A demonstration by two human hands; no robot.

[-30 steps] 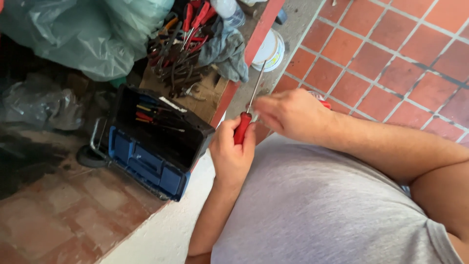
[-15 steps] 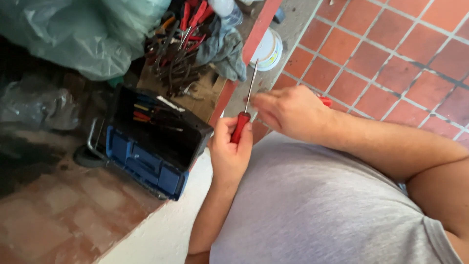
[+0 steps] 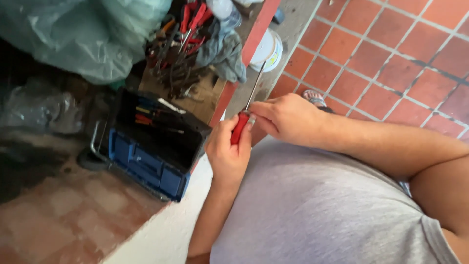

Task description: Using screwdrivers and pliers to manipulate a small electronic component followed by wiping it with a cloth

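Both hands (image 3: 259,132) gripping red-handled screwdriver (image 3: 245,113), open toolbox (image 3: 149,146) beside

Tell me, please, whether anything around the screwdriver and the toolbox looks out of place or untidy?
Only the heap of pliers beside a grey rag looks untidy, a tangled pile. The blue toolbox stands open; both the left hand and right hand hold the red-handled screwdriver. No visible damage.

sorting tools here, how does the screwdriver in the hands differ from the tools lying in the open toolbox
The screwdriver is gripped by its red handle in the left hand, with the right hand at the handle's top; the toolbox tools lie loose, untouched. The screwdriver's shaft points up and away, while the toolbox tools lie flat inside the blue toolbox. Both include red handles.
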